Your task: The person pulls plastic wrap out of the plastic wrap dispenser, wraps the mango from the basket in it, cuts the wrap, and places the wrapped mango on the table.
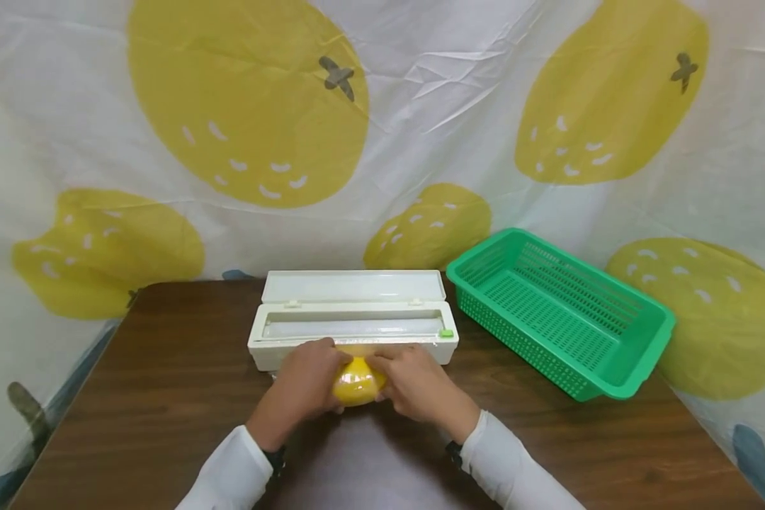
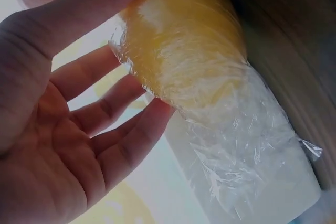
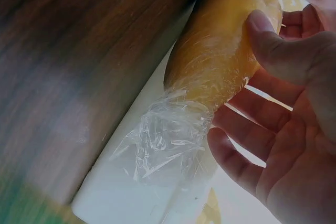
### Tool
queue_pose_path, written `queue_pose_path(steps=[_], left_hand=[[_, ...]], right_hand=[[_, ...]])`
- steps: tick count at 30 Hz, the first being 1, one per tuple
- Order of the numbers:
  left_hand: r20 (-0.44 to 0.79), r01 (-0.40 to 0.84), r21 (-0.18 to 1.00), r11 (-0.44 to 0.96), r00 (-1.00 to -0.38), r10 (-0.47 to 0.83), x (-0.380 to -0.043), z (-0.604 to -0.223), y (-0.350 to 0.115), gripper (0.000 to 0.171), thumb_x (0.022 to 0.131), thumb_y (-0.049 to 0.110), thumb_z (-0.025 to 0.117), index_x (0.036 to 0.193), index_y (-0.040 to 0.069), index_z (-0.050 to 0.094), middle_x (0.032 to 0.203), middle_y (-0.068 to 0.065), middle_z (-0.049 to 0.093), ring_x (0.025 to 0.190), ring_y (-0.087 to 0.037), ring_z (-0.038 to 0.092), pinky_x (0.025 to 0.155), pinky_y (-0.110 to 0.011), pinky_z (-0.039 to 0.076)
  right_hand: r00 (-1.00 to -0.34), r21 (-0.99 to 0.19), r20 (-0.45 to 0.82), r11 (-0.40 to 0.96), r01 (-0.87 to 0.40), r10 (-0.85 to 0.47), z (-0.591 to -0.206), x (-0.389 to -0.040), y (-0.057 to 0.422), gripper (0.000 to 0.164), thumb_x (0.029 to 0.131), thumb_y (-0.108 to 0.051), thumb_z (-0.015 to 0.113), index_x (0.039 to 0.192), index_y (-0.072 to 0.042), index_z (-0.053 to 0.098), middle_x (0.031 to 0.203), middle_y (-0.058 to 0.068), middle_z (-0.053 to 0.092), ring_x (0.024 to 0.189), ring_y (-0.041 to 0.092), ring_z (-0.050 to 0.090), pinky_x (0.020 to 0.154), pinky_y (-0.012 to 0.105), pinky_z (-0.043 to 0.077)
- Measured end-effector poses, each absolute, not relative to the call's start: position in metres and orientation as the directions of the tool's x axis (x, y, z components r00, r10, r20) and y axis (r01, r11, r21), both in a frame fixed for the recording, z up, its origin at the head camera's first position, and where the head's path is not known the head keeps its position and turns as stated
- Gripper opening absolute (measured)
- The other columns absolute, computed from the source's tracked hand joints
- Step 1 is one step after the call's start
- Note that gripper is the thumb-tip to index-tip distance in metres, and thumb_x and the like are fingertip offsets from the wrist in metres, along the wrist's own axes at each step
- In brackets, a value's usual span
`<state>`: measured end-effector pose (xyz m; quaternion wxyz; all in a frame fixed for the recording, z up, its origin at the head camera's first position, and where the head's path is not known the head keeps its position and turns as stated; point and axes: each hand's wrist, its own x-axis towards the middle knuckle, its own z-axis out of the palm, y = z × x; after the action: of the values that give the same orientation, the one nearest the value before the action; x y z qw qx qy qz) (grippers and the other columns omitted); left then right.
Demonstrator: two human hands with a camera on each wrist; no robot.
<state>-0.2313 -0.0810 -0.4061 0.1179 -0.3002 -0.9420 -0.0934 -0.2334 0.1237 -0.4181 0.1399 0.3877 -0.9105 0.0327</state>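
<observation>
Between both hands is a smooth, rounded yellow fruit [image 1: 358, 382], its exact kind not clear. Clear cling film [image 2: 239, 145] covers it and trails loosely off both ends. My left hand [image 1: 309, 379] holds the fruit's left side, thumb on top and fingertips against the film. From the right, my right hand [image 1: 414, 382] grips it the same way, its thumb [image 3: 262, 30] pressed on the yellow surface. Just behind the fruit stands a white cling film dispenser [image 1: 357, 354] with its lid [image 1: 353, 286] raised. Inside lies a film roll [image 1: 353, 327]; a small green slider [image 1: 446, 333] sits at the right.
A green perforated basket [image 1: 561, 304] stands at an angle to the right of the dispenser. Everything rests on a dark brown wooden table [image 1: 166, 411]. Behind it hangs a white cloth [image 1: 433, 92] printed with large yellow fruits.
</observation>
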Motion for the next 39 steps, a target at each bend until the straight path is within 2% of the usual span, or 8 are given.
queue_pose_path(steps=[8,18,23,26,30,33,37,39], left_hand=[[0.263,0.636,0.141,0.758,-0.763,0.591,-0.235,-0.406,-0.087,0.054,0.049,0.028,0.091,0.098,0.008,0.076,0.076,-0.005,0.057,0.066,-0.023,0.050,0.058,-0.038,0.046],[0.283,0.648,0.121,0.752,-0.749,0.599,-0.235,-0.403,-0.089,0.053,0.054,0.024,0.086,0.102,0.005,0.073,0.080,-0.008,0.061,0.068,-0.025,0.051,0.059,-0.038,0.047],[0.278,0.632,0.133,0.763,-0.763,0.584,-0.235,-0.404,-0.088,0.055,0.053,0.020,0.087,0.103,0.005,0.072,0.082,-0.009,0.061,0.069,-0.026,0.052,0.059,-0.039,0.049],[0.266,0.612,0.120,0.782,-0.778,0.569,-0.234,-0.405,-0.086,0.057,0.052,0.019,0.089,0.103,0.004,0.070,0.084,-0.011,0.061,0.070,-0.028,0.054,0.060,-0.042,0.051],[0.262,0.584,0.065,0.809,-0.792,0.551,-0.232,-0.405,-0.084,0.064,0.047,0.023,0.095,0.102,0.005,0.066,0.087,-0.013,0.060,0.074,-0.033,0.055,0.064,-0.048,0.053],[0.267,0.572,0.041,0.819,-0.797,0.543,-0.230,-0.405,-0.083,0.070,0.044,0.024,0.097,0.102,0.006,0.063,0.089,-0.014,0.059,0.079,-0.034,0.055,0.066,-0.049,0.053],[0.269,0.563,0.040,0.825,-0.802,0.534,-0.228,-0.404,-0.082,0.072,0.042,0.023,0.098,0.102,0.006,0.062,0.091,-0.015,0.056,0.082,-0.034,0.052,0.064,-0.049,0.052],[0.266,0.561,0.042,0.827,-0.804,0.532,-0.228,-0.404,-0.083,0.072,0.042,0.025,0.098,0.102,0.006,0.062,0.092,-0.015,0.055,0.083,-0.034,0.051,0.063,-0.049,0.051]], right_hand=[[-0.649,-0.013,0.263,0.670,-0.742,-0.714,-0.418,-0.235,0.130,0.048,0.077,-0.023,0.082,0.120,-0.009,0.067,0.112,0.002,0.070,0.096,0.019,0.065,0.084,0.042,0.057],[-0.647,-0.019,0.268,0.668,-0.744,-0.713,-0.417,-0.238,0.128,0.050,0.079,-0.022,0.081,0.123,-0.007,0.065,0.114,0.004,0.069,0.099,0.019,0.064,0.086,0.041,0.056],[-0.671,-0.001,0.265,0.695,-0.719,-0.693,-0.414,-0.235,0.126,0.053,0.079,-0.032,0.081,0.124,-0.009,0.065,0.113,0.002,0.071,0.098,0.019,0.065,0.085,0.045,0.055],[-0.660,-0.023,0.306,0.688,-0.725,-0.686,-0.409,-0.235,0.129,0.055,0.078,-0.039,0.081,0.122,-0.009,0.067,0.114,0.003,0.072,0.098,0.020,0.066,0.083,0.046,0.055],[-0.639,-0.152,0.482,0.661,-0.735,-0.599,-0.395,-0.246,0.147,0.044,0.077,-0.034,0.083,0.110,-0.005,0.074,0.113,0.009,0.073,0.104,0.022,0.064,0.087,0.047,0.054],[-0.689,-0.310,0.571,0.660,-0.684,-0.446,-0.388,-0.256,0.169,0.034,0.077,-0.023,0.083,0.103,-0.003,0.075,0.118,0.014,0.070,0.112,0.026,0.059,0.094,0.052,0.050],[-0.817,-0.497,0.492,0.674,-0.547,-0.300,-0.398,-0.265,0.196,0.031,0.079,-0.018,0.081,0.106,-0.003,0.074,0.136,0.017,0.058,0.128,0.035,0.044,0.100,0.062,0.040],[-0.858,-0.542,0.433,0.682,-0.492,-0.275,-0.406,-0.268,0.204,0.034,0.080,-0.020,0.081,0.108,-0.004,0.074,0.144,0.018,0.050,0.133,0.038,0.037,0.102,0.066,0.036]])
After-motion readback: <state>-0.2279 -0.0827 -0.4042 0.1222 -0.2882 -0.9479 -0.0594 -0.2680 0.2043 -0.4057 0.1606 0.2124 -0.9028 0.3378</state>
